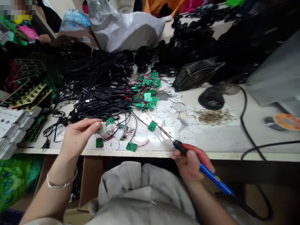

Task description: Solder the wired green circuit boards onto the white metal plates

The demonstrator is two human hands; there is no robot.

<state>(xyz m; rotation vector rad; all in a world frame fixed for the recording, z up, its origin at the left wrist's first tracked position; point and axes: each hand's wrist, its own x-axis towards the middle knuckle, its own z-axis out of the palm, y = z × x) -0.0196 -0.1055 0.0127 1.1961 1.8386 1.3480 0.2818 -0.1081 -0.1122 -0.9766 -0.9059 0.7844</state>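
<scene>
My right hand (192, 162) is closed round a blue-handled soldering iron (214, 177). Its tip points left and ends close beside a small green circuit board (152, 125); whether they touch I cannot tell. Thumb and fingertips of my left hand (81, 132) are pinched together at the left of a cluster of small parts; what they hold is too small to make out. Around that cluster are green boards (131, 146) with thin red wires, and round white discs (111, 145) with holes lie among them.
Behind lie bundled black cables (100, 97) and a pile of green boards (150, 100). A small fan (197, 75), a dark round stand (211, 98) and scattered brownish bits (214, 117) are to the right. Stacked white parts (14, 128) stand left. A black cord (245, 115) crosses the bench.
</scene>
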